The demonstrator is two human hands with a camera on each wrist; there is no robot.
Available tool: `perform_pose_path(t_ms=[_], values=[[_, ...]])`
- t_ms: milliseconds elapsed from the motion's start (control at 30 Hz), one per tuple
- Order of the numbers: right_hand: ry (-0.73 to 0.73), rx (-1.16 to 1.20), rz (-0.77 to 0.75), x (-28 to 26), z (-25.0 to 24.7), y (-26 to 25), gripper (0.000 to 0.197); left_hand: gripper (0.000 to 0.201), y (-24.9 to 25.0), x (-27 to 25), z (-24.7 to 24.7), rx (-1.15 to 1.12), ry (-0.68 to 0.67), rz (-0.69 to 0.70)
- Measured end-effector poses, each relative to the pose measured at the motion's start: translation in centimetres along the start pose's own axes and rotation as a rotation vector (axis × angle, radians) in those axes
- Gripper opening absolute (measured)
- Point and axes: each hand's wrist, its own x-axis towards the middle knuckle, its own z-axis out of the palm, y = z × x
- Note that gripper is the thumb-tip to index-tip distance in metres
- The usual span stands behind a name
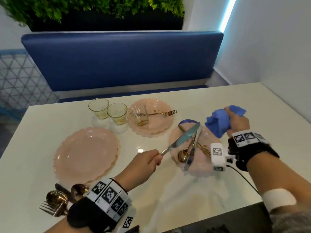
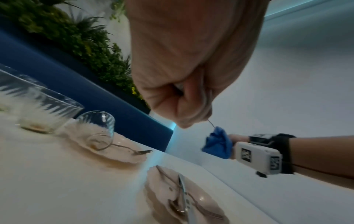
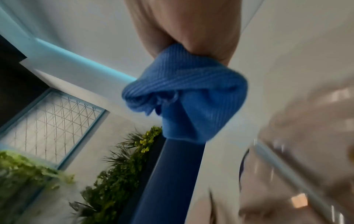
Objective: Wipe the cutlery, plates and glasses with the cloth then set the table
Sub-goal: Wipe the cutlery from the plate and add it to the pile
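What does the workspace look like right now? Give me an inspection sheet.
Surface: white table, glossy.
Job's things: knife held above the right plate, which carries cutlery; far plate holds a tipped glass and a fork; two upright glasses; stacked plates; spoons and a fork at the near left.
Clutter: brown smears on the far plate.
Grippers: left hand grips the knife handle; right hand grips the blue cloth.
Cables: black lead from the right wrist camera.
Surroundings: blue bench, plants, white wall.
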Motion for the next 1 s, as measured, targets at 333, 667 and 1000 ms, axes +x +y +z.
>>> perform_pose_path(t_ms=[333, 667, 1000], values=[[-0.631, -0.103, 0.030, -6.3, 7.5, 3.3, 0.038, 0.031, 1.2, 1.4, 1.1, -0.145, 0.266, -0.054], [-0.266, -0.070, -0.017, -5.0, 10.8, 2.5, 0.043, 0.025, 3.0, 0.3, 3.8, -0.337, 0.354, -0.125], [-0.730, -0.059, 0.295, -13.3, 12.7, 5.7, 0.044, 0.032, 2.6, 0.3, 4.7, -0.593, 0.648, -0.351]])
